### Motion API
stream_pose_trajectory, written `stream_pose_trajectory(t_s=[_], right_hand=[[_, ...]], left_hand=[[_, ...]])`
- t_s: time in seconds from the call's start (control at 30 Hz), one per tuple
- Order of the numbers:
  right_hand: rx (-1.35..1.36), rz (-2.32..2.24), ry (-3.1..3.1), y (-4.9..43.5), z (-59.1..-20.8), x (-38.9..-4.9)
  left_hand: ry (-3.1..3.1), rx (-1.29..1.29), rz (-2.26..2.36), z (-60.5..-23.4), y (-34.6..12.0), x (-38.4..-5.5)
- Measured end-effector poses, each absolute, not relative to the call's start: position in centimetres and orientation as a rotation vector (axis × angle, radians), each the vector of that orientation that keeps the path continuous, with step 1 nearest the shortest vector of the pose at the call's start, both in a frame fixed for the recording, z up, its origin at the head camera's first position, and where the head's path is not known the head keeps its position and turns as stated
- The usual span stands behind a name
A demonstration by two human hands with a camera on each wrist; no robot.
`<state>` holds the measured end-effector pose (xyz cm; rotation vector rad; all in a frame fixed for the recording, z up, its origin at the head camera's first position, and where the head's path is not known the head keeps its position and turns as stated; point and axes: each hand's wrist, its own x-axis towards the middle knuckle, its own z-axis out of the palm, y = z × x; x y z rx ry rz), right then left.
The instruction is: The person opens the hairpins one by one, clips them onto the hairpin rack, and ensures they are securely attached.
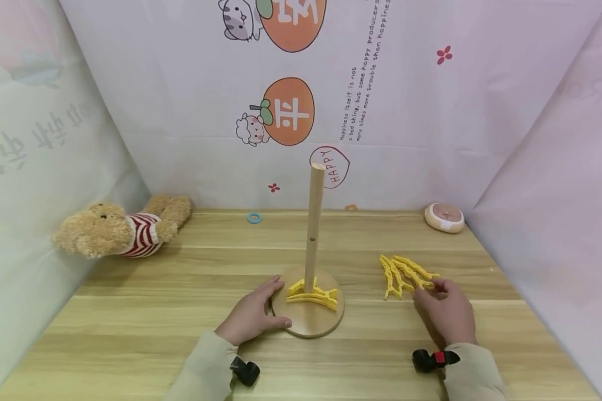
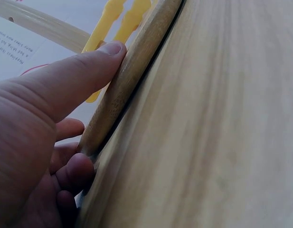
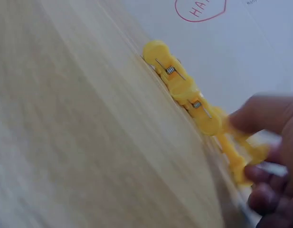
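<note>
**Beige sleeves (image 1: pixel 203 370) nearest, wooden stand (image 1: pixel 312 245) at centre of dial**

Reaching in from 8 and 4 o'clock, black wrist cameras (image 1: pixel 246 372) at the cuffs. At 9 o'clock, grips the round base (image 1: pixel 308 327) with the left hand (image 1: pixel 251 314), thumb on the top edge, other fingers curled at the rim. On the base, close about the foot of the upright post (image 1: pixel 315 206), yellow clip pieces (image 1: pixel 311 298); cannot tell whether one clip or more. At 3 o'clock, pinches the end of a yellow clip (image 3: pixel 238 166) with the right hand (image 1: pixel 451 314), nearly closed, fingers blurred in the right wrist view. Just beside it, between 2 and 3 o'clock, more clips (image 3: pixel 182 85) on the wooden table (image 1: pixel 381 356), metal springs (image 3: pixel 170 70) showing. Farther out, a teddy bear (image 1: pixel 142 235) on its side at 10 o'clock, a blue ring (image 1: pixel 248 218) at 11, a rounded pink-and-white case (image 1: pixel 445 218) at 2. Behind, towards 12, a white sheet (image 1: pixel 406 111) with printed oranges (image 1: pixel 288 94).
</note>
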<state>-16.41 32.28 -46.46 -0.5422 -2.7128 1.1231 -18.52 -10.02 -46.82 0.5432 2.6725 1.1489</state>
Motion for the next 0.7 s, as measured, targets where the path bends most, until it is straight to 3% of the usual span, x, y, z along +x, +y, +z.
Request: stream_pose_trajectory(t_s=[0.17, 0.43, 0.7], right_hand=[[-0.546, 1.285, -2.435, 31.4, -46.8, -16.6], [-0.246, 1.431, -2.361, 28.5, -46.8, -16.3], [-0.133, 1.432, -2.401, 27.7, -46.0, -16.5]], left_hand=[[2.673, 0.549, 1.150, -46.8, -10.2, -18.4], [2.701, 0.540, 1.110, -47.3, -10.7, -18.2], [2.695, 0.561, 1.118, -47.2, -10.3, -18.6]])
